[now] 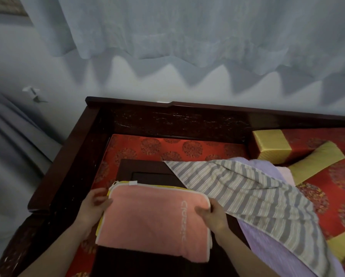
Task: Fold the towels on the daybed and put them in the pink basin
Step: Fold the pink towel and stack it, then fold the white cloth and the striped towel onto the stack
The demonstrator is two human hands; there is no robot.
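Both hands, left hand (94,204) and right hand (211,213), pinch the folded pink towel (151,218); striped towel (253,194) and lilac towel (267,242) remain unfolded, basin unseen

White curtain (187,27); gold-ended bolster (273,145).

Home bedrm/sitting rm: carved dark-wood daybed (72,148) w/ red brocade cushions (317,188), sheer curtain (187,33) behind.

Daybed (72,156) w/ red cushion (167,146); dark low table (147,168) at centre, striped towel (247,192) & lilac towel (267,246) at 3 o'clock, bolster (273,145) at 2
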